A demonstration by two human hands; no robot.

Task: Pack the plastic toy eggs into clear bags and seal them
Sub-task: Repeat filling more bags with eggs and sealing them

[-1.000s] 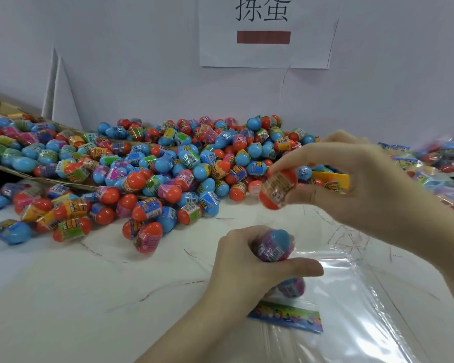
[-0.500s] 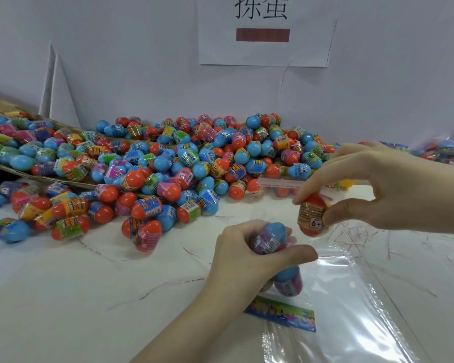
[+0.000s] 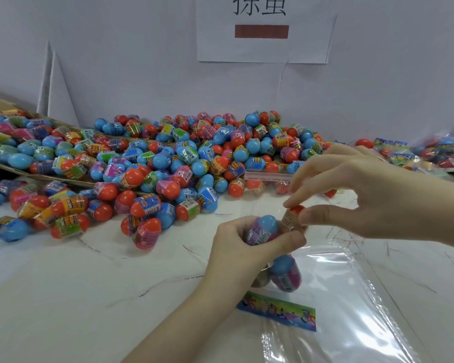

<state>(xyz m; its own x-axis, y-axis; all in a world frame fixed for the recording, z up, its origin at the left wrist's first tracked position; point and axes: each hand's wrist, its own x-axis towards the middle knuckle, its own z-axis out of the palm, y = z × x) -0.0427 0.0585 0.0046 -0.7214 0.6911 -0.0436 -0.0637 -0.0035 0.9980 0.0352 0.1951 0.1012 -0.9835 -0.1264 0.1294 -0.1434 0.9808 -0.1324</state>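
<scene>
Across the far side of the white table (image 3: 63, 297), against the wall, a big heap of toy eggs (image 3: 168, 163) in blue and orange lies spread, some spilling from a flattened cardboard box (image 3: 0, 163) at the far left. On the wall above hangs a paper sign (image 3: 262, 30) with two printed characters and a red-brown bar. At the far right sit filled bags (image 3: 404, 153) of eggs. Near right, a clear bag (image 3: 351, 310) lies flat on the table, with a coloured label strip (image 3: 277, 310) at its near-left edge. Over its left part the left hand (image 3: 236, 252) curls round a blue-topped egg (image 3: 264, 229), with another blue-and-purple egg (image 3: 285, 273) just below it, against the bag. The right hand (image 3: 364, 195) pinches an orange-topped egg (image 3: 292, 218) between thumb and forefinger, touching the blue-topped egg.
</scene>
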